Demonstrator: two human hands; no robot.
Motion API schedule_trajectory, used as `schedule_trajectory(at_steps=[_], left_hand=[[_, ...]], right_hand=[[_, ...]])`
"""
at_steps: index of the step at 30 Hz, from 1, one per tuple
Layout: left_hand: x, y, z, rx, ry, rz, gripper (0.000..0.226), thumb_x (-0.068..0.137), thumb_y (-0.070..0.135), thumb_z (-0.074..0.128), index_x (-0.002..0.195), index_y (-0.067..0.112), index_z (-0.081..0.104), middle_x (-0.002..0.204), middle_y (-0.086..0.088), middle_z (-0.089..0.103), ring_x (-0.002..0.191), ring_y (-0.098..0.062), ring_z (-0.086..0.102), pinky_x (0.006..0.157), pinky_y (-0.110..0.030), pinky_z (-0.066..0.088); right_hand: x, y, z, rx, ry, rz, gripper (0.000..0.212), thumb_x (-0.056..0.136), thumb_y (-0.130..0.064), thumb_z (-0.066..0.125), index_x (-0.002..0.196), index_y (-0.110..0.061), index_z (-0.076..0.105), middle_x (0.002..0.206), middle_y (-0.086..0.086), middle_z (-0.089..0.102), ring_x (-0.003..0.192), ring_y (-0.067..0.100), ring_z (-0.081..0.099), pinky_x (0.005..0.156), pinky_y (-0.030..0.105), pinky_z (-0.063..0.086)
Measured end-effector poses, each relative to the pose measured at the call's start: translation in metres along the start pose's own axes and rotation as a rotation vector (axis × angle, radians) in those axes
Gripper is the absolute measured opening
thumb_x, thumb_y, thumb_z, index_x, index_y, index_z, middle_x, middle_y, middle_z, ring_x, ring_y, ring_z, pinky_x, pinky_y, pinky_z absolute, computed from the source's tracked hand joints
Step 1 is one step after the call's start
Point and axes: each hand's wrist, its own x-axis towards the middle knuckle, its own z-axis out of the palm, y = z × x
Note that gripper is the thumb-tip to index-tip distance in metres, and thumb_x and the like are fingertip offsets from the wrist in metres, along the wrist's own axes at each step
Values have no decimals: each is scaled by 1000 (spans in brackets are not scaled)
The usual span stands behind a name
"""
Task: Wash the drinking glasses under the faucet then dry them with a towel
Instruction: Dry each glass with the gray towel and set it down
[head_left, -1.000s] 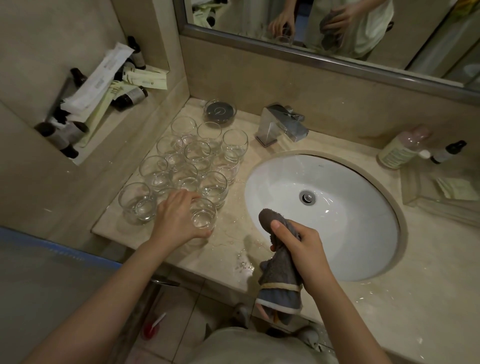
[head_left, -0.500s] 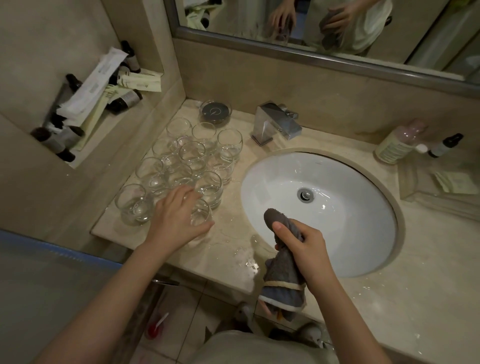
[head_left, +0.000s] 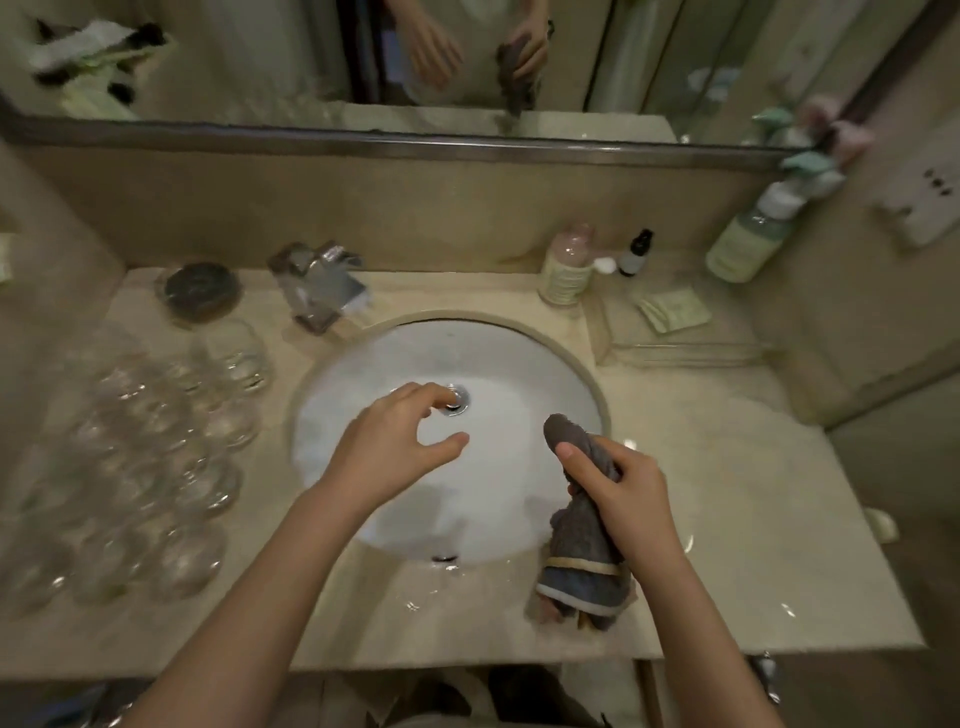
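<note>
Several clear drinking glasses (head_left: 156, 447) stand grouped on the counter left of the white sink (head_left: 519, 364), blurred by camera motion. My left hand (head_left: 395, 447) hovers over the basin near the drain (head_left: 457, 400), fingers loosely spread and holding nothing. My right hand (head_left: 618, 483) grips a bunched grey towel (head_left: 587, 545) with a tan stripe over the sink's right front rim. The chrome faucet (head_left: 322, 286) stands behind the basin at the left; no water runs.
A dark-lidded dish (head_left: 200, 288) sits behind the glasses. Bottles (head_left: 569, 265) and a small dark bottle (head_left: 636, 252) stand at the back right by a clear tray (head_left: 670, 343) with packets. A green bottle (head_left: 748, 244) leans at the right wall. The mirror (head_left: 467, 62) runs above.
My left hand let go of the front glass and moved right over the basin. The camera swung right, so the glasses now lie at the left edge. The right hand still holds the towel.
</note>
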Motion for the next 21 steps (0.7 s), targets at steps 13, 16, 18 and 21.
schedule_trajectory(at_steps=[13,16,18,21], left_hand=[[145,93,73,-90,19,-83,32,84,33,72,114,29,63,107,12,63,95,-12,61,78,-36,50],[167,101,81,-109,50,-100,29,84,31,73,112,29,64,110,8,66,101,-13,61,84,-35,48],[178,105,85,-126,77,-120,26,84,29,73,108,30,65,109,7,67,100,-14,63,81,-33,47],[187,113,88,-143,93,-138,23,84,26,74,106,27,66,106,4,67,96,-15,62,79,-30,45]], right_hand=[[162,-23,-146,-516,103,-324,24,86,-36,69,92,-13,72,98,-5,72,89,10,62,78,34,47],[207,-27,-153,-792,44,-422,38,90,-43,63,121,-22,68,133,-12,60,115,16,56,86,32,44],[232,-25,-149,-968,-62,-433,42,92,-47,58,129,-26,62,142,-14,52,120,27,50,90,36,43],[255,-8,-139,-1246,-286,-410,44,95,-46,52,135,-30,54,149,-16,42,134,31,31,101,41,32]])
